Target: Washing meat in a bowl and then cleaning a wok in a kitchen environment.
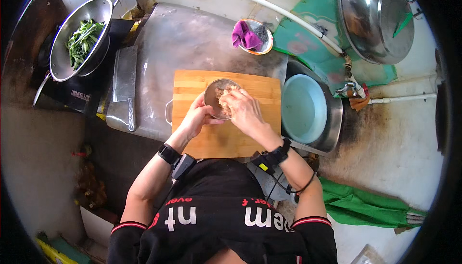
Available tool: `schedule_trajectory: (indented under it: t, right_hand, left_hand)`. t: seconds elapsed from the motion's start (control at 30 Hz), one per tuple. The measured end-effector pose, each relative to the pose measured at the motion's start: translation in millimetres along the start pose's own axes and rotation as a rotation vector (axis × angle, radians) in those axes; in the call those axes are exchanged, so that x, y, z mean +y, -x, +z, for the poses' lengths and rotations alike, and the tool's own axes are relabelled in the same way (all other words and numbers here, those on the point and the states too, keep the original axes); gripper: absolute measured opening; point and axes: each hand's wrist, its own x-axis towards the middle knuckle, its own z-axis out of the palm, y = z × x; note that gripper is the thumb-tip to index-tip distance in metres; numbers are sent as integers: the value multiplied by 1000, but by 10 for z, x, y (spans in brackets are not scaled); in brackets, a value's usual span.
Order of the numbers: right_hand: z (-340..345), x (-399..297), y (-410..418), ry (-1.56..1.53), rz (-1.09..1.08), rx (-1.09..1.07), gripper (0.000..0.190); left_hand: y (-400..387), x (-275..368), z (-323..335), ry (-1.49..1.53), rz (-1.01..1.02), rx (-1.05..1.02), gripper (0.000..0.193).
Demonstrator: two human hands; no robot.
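Over a bamboo cutting board (195,145), my left hand (197,116) grips the left side of a small metal bowl (212,99), tilted a little. Light pinkish-brown minced food, perhaps ground meat (221,93), lies in its right part. The fingers of my right hand (243,108) are curled down into this food; their tips are partly hidden in it, so whether they grip any of it is unclear. A cleaver (125,80) lies on the metal counter left of the board, its handle towards me.
Leafy greens (85,42) fill a wok (59,62) on the stove at left. A light blue basin of water (305,108) sits in the sink (335,119) under a tap (348,89). Behind the board, a small bowl (265,49) holds a purple cloth (246,36) and a scouring pad (261,33).
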Motion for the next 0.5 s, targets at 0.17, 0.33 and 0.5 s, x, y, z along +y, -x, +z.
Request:
schedule_trajectory:
  t: [0.17, 0.33, 0.5]
  right_hand:
    - [21, 7, -4, 204, 79, -77, 29]
    - [304, 207, -167, 79, 60, -42, 20]
    - [183, 176, -204, -85, 17, 102, 21]
  left_hand:
    - [-2, -42, 55, -19, 58, 25, 63]
    - [-61, -59, 72, -87, 69, 41, 61]
    - [-25, -83, 26, -46, 48, 47, 60]
